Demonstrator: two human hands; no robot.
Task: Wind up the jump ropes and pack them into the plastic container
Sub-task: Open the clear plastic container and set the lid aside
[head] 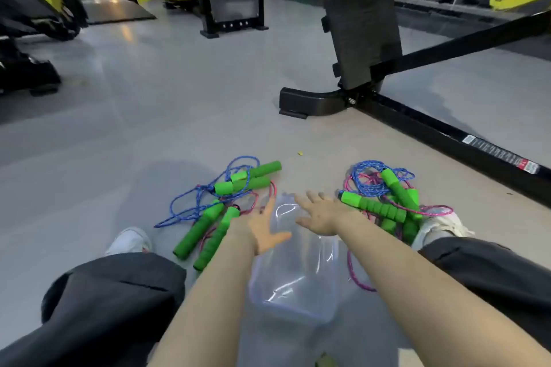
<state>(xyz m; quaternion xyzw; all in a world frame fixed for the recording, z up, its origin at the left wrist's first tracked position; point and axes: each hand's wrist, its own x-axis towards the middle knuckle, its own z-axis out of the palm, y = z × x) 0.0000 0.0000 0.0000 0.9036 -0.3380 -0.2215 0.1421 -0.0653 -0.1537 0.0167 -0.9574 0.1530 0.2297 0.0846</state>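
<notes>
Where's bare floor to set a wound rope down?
Free: floor left of the left rope pile, and the strip between the piles and the black machine base. Crowded: container hemmed by the left rope pile and the right rope pile, which reaches the right shoe.
</notes>
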